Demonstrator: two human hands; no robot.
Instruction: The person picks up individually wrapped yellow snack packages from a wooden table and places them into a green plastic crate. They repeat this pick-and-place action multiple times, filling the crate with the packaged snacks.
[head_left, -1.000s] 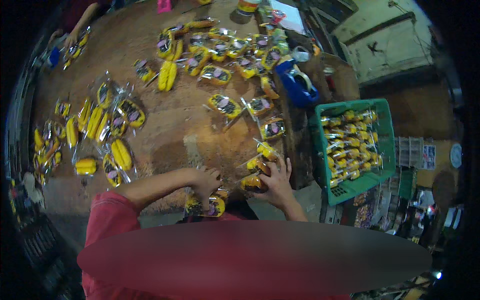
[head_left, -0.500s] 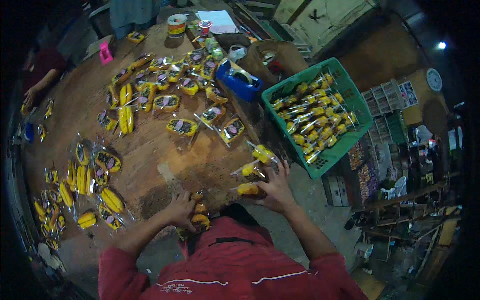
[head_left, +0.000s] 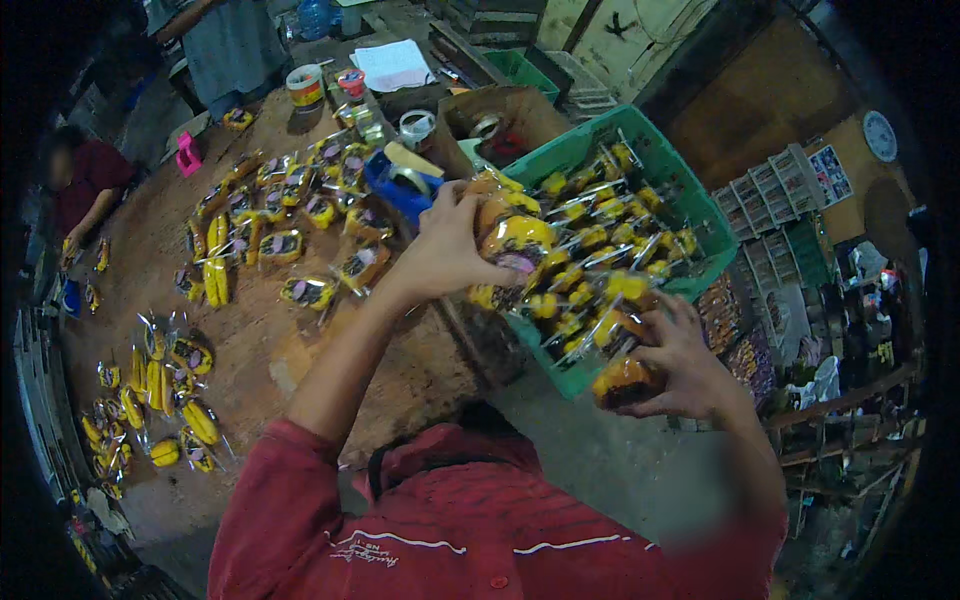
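My left hand (head_left: 448, 245) is closed around several wrapped buns (head_left: 522, 236), yellow with dark topping, in clear plastic. It holds them over the left rim of a green plastic crate (head_left: 690, 150). My right hand (head_left: 690, 362) grips more wrapped buns (head_left: 626, 382) at the crate's near corner, fingers curled round their outer side. Inside the crate lie rows of wrapped yellow buns (head_left: 592, 236) with twisted plastic ends. How many buns each hand holds cannot be made out, since they overlap.
More wrapped buns (head_left: 280, 245) are spread on the wooden table (head_left: 400, 375), with another cluster (head_left: 155, 390) at left. Behind my left hand stand a blue tape dispenser (head_left: 400, 185) and a cardboard box (head_left: 545, 125). A co-worker (head_left: 95, 190) is at far left, another person (head_left: 235, 55) at the back.
Both hands have left the table's near edge carrying wrapped buns. They moved forward and right, up to the green crate. The view has shifted slightly.
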